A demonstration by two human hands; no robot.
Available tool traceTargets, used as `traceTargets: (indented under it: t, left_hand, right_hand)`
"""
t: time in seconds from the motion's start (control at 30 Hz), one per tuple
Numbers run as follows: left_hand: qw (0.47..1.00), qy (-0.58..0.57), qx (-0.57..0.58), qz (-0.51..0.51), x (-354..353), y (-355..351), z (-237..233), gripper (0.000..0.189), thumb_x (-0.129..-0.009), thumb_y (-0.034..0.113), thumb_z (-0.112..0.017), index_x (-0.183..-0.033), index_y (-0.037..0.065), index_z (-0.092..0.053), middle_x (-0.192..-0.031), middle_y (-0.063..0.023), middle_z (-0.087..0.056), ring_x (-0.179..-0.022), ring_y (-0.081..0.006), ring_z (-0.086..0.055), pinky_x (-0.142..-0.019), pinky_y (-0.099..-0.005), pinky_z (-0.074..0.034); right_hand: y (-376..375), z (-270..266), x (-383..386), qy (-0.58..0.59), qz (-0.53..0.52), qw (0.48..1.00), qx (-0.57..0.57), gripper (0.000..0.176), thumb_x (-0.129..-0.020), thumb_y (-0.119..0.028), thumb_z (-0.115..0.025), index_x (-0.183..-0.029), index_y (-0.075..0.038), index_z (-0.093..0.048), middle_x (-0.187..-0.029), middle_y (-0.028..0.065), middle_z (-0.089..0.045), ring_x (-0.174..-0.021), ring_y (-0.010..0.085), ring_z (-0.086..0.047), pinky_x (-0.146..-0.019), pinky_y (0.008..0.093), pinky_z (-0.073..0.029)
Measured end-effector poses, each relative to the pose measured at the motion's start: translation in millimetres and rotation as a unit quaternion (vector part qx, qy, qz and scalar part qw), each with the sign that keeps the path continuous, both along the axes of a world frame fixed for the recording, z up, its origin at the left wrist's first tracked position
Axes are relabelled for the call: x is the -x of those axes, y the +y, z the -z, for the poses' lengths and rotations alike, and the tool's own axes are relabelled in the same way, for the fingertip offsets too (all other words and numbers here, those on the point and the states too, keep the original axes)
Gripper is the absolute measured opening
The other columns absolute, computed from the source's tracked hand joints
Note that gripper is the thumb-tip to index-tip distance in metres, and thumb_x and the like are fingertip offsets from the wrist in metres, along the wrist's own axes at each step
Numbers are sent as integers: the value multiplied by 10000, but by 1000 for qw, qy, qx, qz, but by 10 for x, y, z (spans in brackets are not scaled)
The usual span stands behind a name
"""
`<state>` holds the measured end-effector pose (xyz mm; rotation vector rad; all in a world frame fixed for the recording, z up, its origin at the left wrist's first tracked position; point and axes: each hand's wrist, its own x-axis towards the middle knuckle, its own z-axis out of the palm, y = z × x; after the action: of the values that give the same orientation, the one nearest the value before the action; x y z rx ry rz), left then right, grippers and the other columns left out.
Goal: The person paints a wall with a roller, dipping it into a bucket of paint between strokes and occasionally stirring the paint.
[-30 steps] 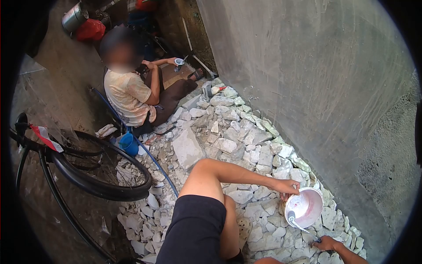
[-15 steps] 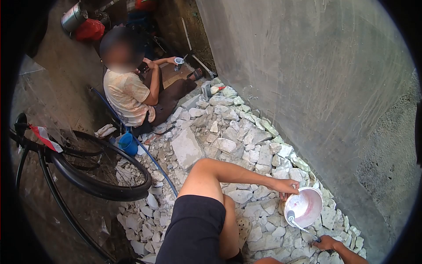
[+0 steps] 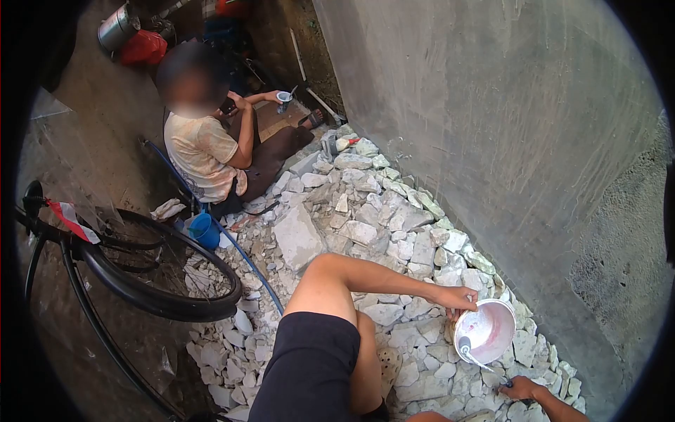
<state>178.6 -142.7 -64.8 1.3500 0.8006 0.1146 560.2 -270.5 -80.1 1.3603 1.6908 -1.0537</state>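
Observation:
At the lower right, a white bucket (image 3: 504, 314) with pinkish stains inside is tilted with its mouth toward me. The fingers of my left hand (image 3: 458, 299) are closed on its upper left rim. My right hand (image 3: 522, 388) is wrapped round the dark handle of a small paint roller (image 3: 481, 362). The bent metal rod of the roller runs up to the bucket, and its head rests at the lower left of the mouth. Whitish liquid or residue coats the bucket's inside.
Broken rubble (image 3: 365, 211) covers the ground along a grey plastered wall (image 3: 492, 105). Another person (image 3: 211, 148) sits farther back with a small cup (image 3: 284, 97). A brush (image 3: 344, 143) lies on the stones. At left are a bicycle wheel (image 3: 176, 306), blue bucket (image 3: 204, 231) and blue hose (image 3: 256, 266).
Almost nothing differs. My hands, the bucket and the roller keep nearly the same position; the seated person has shifted very slightly to the left.

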Motion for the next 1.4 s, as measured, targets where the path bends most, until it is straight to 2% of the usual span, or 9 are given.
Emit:
traceTargets:
  t: [0.77, 0.87, 0.93, 1.4]
  left_hand:
    - [1000, -6, -1, 1, -5, -6, -8, 309, -911, 357, -544, -1009, 82, -442, -787, -64, -632, -633, -130, -615, -523, -260, -483]
    - [1000, -16, -4, -5, -9, -6, -14, 319, -891, 350, -555, -1005, 72, -447, -758, -79, -636, -603, -143, -621, -497, -260, -509]
    - [1000, -5, 5, -2, -4, -10, -28, 301, -911, 343, -550, -1005, 77, -445, -783, -63, -630, -635, -132, -617, -524, -258, -487]
    - [1000, -6, 3, 0, -8, 0, 23, 310, -905, 345, -556, -1010, 72, -450, -777, -63, -628, -640, -125, -611, -525, -259, -495]
  right_hand:
    - [8, 56, -32, -15, -10, 1000, 1, 636, -800, -573, -549, -951, 34, -663, -960, 247, -657, -913, 374, -635, -819, 404, -483]
    - [8, 62, -41, -10, -8, 1000, 2, 647, -800, -579, -545, -960, 37, -660, -974, 250, -654, -924, 376, -631, -823, 406, -481]
    - [-4, 158, -98, 2, -9, 1000, -18, 584, -791, -565, -567, -875, 3, -675, -838, 200, -673, -805, 336, -649, -740, 399, -492]
    - [-13, 176, -110, -2, -7, 1000, -17, 619, -788, -599, -562, -845, 7, -676, -811, 189, -673, -784, 318, -651, -721, 390, -492]
